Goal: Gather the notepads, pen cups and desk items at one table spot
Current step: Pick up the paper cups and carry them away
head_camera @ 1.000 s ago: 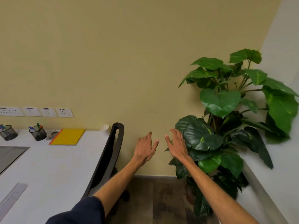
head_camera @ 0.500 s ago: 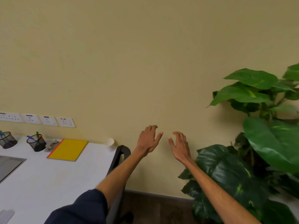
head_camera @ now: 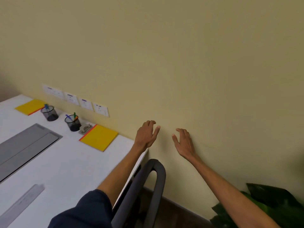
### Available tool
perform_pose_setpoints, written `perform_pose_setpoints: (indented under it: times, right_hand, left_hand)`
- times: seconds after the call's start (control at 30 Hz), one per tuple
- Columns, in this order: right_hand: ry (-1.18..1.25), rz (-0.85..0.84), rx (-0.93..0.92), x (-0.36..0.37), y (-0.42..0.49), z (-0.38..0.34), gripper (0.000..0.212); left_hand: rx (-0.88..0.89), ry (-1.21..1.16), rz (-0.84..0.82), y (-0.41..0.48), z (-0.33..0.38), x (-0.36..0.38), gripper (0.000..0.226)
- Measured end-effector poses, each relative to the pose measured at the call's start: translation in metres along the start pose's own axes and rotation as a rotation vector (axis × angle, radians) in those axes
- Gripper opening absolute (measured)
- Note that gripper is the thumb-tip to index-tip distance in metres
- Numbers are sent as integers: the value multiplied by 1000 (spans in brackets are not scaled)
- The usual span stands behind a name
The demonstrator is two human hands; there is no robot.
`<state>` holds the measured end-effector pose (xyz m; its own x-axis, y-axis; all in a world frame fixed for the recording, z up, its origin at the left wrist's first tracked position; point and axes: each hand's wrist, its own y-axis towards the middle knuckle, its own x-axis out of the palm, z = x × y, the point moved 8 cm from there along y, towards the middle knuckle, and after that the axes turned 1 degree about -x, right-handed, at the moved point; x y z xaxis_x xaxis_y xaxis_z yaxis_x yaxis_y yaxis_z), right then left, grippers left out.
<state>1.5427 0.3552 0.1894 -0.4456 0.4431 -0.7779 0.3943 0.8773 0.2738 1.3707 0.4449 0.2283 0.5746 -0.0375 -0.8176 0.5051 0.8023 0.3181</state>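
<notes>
Two yellow notepads lie on the white table (head_camera: 57, 162) by the wall: one (head_camera: 99, 137) near the table's right end, the other (head_camera: 30, 106) far left. Between them stand two black mesh pen cups, the nearer (head_camera: 72, 123) with blue, green and orange pens, the farther (head_camera: 49, 113) with a blue pen. A small metal desk item (head_camera: 85, 128) sits between the nearer cup and notepad. A clear ruler (head_camera: 21, 203) lies at the front left. My left hand (head_camera: 147, 134) hovers over the table's far right corner, fingers apart, holding nothing. My right hand (head_camera: 183, 142) is raised beyond the table edge, also holding nothing.
A grey cable hatch (head_camera: 24, 147) is set into the tabletop. A dark office chair back (head_camera: 148, 186) stands at the table's right edge. Green plant leaves (head_camera: 271, 203) show at the bottom right. Wall sockets (head_camera: 75, 100) run above the table.
The view has swung left, away from the plant. The table, a second notepad and both cups now show more fully. Both hands stay raised and holding nothing. The small white cup is no longer visible.
</notes>
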Motion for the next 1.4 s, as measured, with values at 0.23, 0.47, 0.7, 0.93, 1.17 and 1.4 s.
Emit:
perform_pose_setpoints:
  times: [0.23, 0.47, 0.7, 0.93, 1.17, 1.4]
  right_hand:
    - [135, -247, -41, 92, 41, -17, 45]
    - [129, -534, 0, 185, 71, -2, 64]
    - [-11, -737, -157, 234, 80, 7, 84]
    - [45, -818, -234, 259, 85, 2, 85]
    - [-46, -932, -302, 282, 80, 8, 57]
    - [77, -961, -246, 292, 78, 4, 23]
  left_hand:
    - [-256, 39, 40, -14, -107, 7, 44]
    - [-478, 44, -121, -6, -163, 53, 44]
    - [-653, -65, -368, -9, -190, 125, 115]
    - [-774, -188, -361, -12, -202, 161, 135]
    - [-838, -269, -349, -25, -208, 175, 111]
    - [-850, -363, -187, -39, -208, 159, 81]
